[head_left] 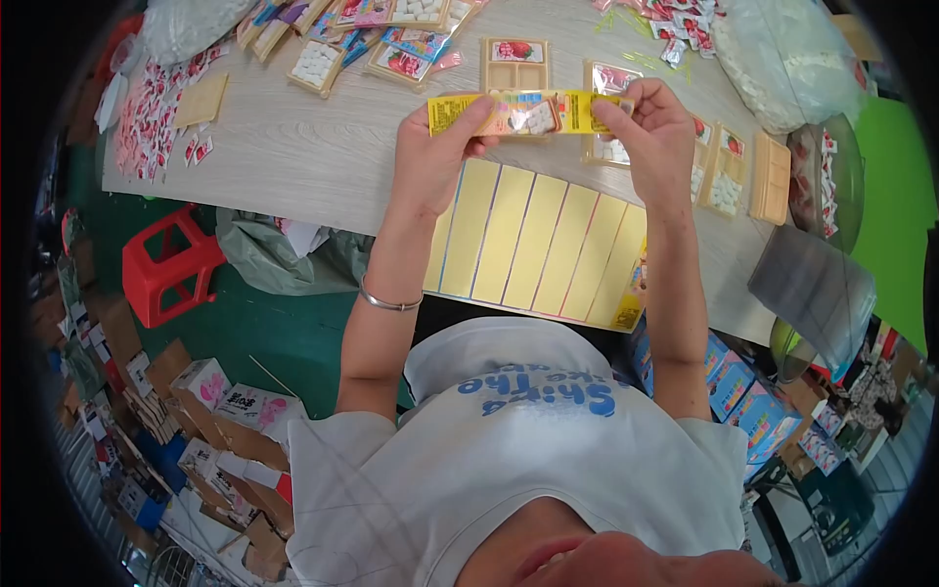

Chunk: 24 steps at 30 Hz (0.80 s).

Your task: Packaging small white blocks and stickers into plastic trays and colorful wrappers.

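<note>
Pale wood tabletop (323,157) carries a fanned row of yellow card sleeves (533,245). Above it, the left hand (435,157) and right hand (650,137) each pinch one end of a yellow packet (528,112); aligning or closing it seems underway, needing steady, even grip.

Yellow packet (529,112) between both raised hands

One yellow packet (528,112) held between two hands: left (435,157), right (657,137). One sheet of seven yellow strips (533,245) at centre frame. One red stool (171,264) at left. One counter (323,161).
</note>
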### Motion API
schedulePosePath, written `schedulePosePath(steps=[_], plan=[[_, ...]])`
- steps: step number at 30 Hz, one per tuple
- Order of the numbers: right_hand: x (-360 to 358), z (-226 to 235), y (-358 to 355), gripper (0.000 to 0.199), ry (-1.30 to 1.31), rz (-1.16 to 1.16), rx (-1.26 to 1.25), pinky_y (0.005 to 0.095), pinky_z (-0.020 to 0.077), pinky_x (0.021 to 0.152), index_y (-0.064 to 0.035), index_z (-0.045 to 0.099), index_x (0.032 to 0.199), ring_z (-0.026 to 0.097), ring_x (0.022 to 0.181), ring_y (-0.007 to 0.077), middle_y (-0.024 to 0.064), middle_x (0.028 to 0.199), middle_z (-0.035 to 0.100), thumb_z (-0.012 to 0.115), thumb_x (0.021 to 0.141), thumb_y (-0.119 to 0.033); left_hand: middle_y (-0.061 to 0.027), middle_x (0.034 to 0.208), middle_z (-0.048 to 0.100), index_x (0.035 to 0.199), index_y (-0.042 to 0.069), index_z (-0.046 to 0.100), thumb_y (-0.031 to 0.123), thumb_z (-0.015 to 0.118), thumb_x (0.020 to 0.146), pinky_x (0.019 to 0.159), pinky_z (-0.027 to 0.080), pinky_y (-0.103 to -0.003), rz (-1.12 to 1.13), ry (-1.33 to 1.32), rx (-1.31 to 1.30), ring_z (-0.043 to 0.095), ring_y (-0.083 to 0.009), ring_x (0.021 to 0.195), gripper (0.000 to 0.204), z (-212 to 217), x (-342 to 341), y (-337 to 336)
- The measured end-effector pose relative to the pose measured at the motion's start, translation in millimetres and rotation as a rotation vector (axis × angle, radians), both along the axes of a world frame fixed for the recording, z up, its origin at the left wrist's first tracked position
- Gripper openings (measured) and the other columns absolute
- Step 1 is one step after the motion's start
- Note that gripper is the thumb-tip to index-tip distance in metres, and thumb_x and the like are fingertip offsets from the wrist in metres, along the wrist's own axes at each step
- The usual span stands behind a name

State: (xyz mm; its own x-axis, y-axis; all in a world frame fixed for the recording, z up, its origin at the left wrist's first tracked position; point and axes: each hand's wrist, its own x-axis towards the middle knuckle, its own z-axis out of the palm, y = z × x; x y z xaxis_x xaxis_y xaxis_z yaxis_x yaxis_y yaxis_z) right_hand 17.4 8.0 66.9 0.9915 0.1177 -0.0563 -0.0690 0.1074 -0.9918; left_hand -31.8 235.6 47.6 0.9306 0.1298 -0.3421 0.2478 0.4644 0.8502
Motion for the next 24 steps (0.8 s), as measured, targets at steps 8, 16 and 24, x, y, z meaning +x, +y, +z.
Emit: schedulePosePath(steps=[8, 16, 24], plan=[[47.5, -41.0, 26.4, 0.035, -0.091, -0.127, -0.614, 0.0207, 0.0480, 0.059, -0.0036, 0.057, 0.104, 0.061, 0.070, 0.0055, 0.0028, 0.083, 0.069, 0.083, 0.081, -0.008, -0.0098, 0.077, 0.075, 0.094, -0.003, 0.075, 0.022, 0.085, 0.081, 0.062, 0.054, -0.030, 0.005, -0.098, 0.817, 0.070, -0.0149, 0.066, 0.029, -25.7, 59.7, 3.1], [46.3, -41.3, 34.5, 0.043, -0.082, -0.170, -0.780, 0.0264, 0.0513, 0.062, -0.0060, 0.058, 0.112, 0.063, 0.070, 0.0083, 0.0056, 0.084, 0.073, 0.085, 0.080, -0.015, -0.0150, 0.075, 0.074, 0.085, -0.003, 0.073, 0.023, 0.085, 0.079, 0.064, 0.054, -0.036, 0.007, -0.029, 1.020, 0.073, -0.0280, 0.068, 0.029, -24.5, 58.7, -6.2], [49.3, -43.2, 40.8, 0.051, -0.293, -0.123, -1.062, 0.0426, 0.0543, 0.072, -0.0065, 0.058, 0.112, 0.070, 0.081, 0.0348, 0.0173, 0.088, 0.071, 0.088, 0.077, -0.027, -0.0171, 0.091, 0.071, 0.082, -0.004, 0.069, 0.032, 0.086, 0.074, 0.075, 0.054, -0.046, -0.075, -0.036, 1.255, 0.069, -0.0365, 0.080, 0.041, -33.1, 66.7, -11.0]])
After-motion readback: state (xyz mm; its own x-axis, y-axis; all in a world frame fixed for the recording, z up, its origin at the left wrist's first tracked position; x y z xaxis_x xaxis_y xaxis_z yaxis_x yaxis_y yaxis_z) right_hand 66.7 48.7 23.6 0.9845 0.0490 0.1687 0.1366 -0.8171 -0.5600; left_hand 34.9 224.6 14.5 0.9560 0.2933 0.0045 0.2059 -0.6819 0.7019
